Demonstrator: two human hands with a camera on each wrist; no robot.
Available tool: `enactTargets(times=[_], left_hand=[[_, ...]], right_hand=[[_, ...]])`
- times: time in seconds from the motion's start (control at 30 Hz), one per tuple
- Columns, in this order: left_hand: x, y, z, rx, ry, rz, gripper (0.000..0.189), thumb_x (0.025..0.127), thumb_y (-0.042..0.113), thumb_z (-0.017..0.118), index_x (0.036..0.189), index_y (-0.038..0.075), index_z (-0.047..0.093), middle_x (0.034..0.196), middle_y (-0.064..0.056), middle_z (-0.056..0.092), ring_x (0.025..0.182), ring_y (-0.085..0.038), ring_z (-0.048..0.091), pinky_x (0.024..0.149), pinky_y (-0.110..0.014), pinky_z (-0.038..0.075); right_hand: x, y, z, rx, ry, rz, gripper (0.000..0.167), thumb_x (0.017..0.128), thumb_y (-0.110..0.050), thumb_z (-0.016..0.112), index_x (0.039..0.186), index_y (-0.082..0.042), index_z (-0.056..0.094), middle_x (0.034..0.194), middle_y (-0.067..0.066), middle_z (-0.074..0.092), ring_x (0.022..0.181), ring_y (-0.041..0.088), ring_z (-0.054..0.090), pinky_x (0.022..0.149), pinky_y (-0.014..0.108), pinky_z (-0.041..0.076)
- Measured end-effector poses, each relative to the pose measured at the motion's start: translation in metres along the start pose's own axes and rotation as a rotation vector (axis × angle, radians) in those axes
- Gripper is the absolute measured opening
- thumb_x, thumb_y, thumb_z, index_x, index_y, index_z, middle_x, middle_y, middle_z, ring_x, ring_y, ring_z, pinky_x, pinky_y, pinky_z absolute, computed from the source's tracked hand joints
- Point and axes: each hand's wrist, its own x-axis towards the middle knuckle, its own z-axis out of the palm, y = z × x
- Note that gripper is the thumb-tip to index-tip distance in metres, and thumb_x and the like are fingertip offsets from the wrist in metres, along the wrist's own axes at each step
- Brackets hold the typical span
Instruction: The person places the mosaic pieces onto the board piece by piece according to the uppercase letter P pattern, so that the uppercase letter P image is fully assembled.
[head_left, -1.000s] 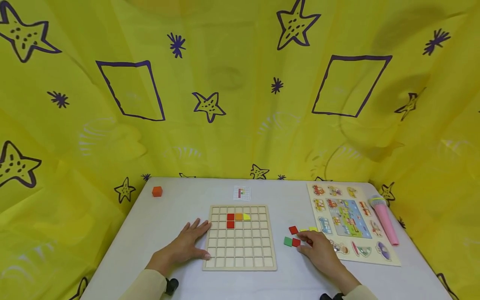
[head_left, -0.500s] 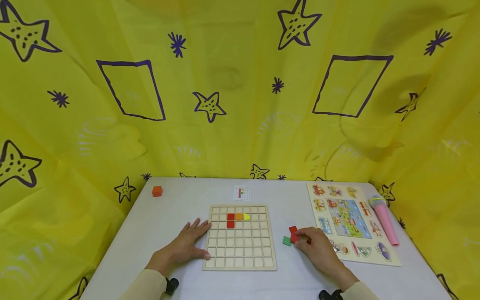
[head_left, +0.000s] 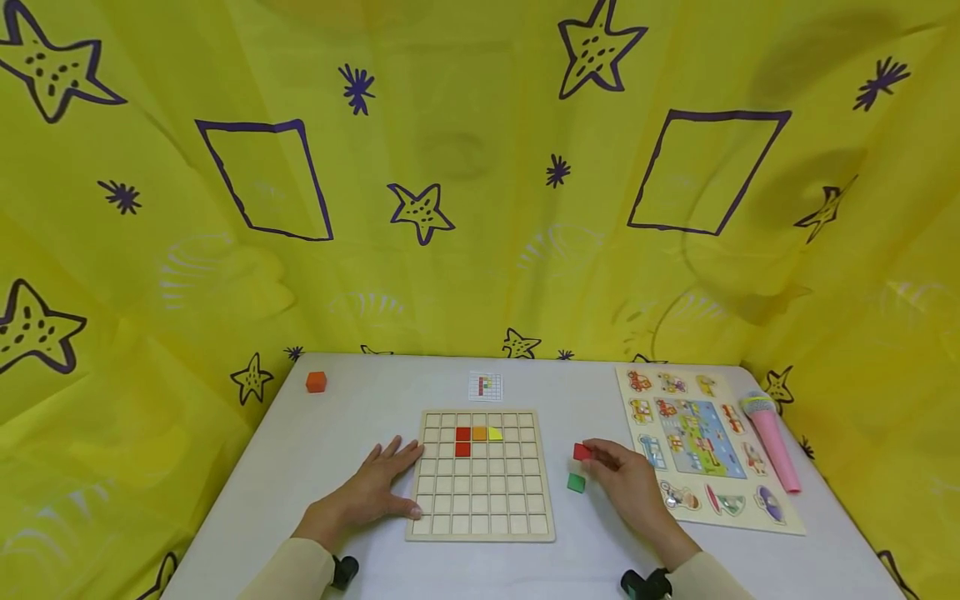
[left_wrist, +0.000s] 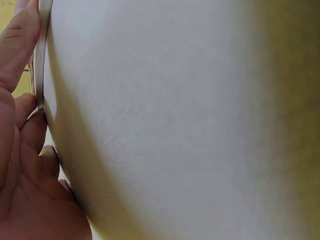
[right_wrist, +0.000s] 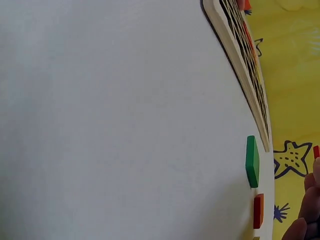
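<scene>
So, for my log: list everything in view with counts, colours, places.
grid: 1, pale, centre
grid tiles: 4, two red, orange, yellow, inside
held tile: 1, red, right
green tile: 1, green, right of grid
further pieces: 2, reddish, yellowish, nearby
cube: 1, orange, left
card: 1, white, beyond grid
puzzle: 1, multicoloured, right
microphone: 1, pink, far right
table: 1, white, beneath
curtain: 1, yellow, behind
cameras: 2, black, wrists
sleeves: 2, cream, forearms
left hand: 1, grid's left
right hand: 1, holding tile

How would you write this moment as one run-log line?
left hand: touches grid board; right hand: pinches red tile; green tile: on table; orange tile: in grid board
</scene>
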Motion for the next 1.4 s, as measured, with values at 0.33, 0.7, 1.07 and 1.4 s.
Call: enactTargets(times=[0.33,0.7,1.07,1.4], left_hand=[[0.001,-0.002,0.000,0.010,-0.001,-0.002,0.108,0.074,0.046,0.091,0.163,0.009,0.041,0.171,-0.011,0.035,0.163,-0.042,0.013,0.131,-0.065,0.004],[0.000,-0.001,0.001,-0.009,-0.002,-0.033,0.108,0.074,0.044,0.092,0.163,0.012,0.041,0.172,-0.007,0.034,0.164,-0.040,0.010,0.131,-0.066,0.004],[0.001,-0.002,0.001,-0.012,-0.003,-0.023,0.109,0.073,0.044,0.092,0.163,0.012,0.041,0.172,-0.008,0.034,0.164,-0.041,0.009,0.131,-0.067,0.004],[0.001,0.000,0.000,-0.001,-0.006,-0.017,0.108,0.074,0.042,0.093,0.163,0.009,0.040,0.172,-0.010,0.035,0.164,-0.041,0.010,0.131,-0.065,0.002]], right_hand=[[0.007,-0.017,0.015,0.062,0.015,-0.010,0.032,0.096,-0.006,0.076,0.128,-0.007,0.075,0.113,0.009,0.077,0.100,0.021,0.067,0.080,0.015,0.056],[0.017,-0.035,0.035,0.158,-0.020,-0.034,0.032,0.096,-0.005,0.076,0.128,-0.005,0.074,0.112,0.008,0.077,0.101,0.019,0.068,0.082,0.014,0.057],[0.021,-0.053,0.066,0.162,-0.046,-0.049,0.027,0.095,-0.004,0.077,0.121,-0.009,0.078,0.104,0.003,0.077,0.095,0.017,0.068,0.080,0.016,0.057],[0.020,-0.074,0.099,0.220,-0.156,-0.072,0.020,0.095,-0.004,0.076,0.115,-0.008,0.074,0.099,0.003,0.074,0.091,0.016,0.064,0.075,0.016,0.055]])
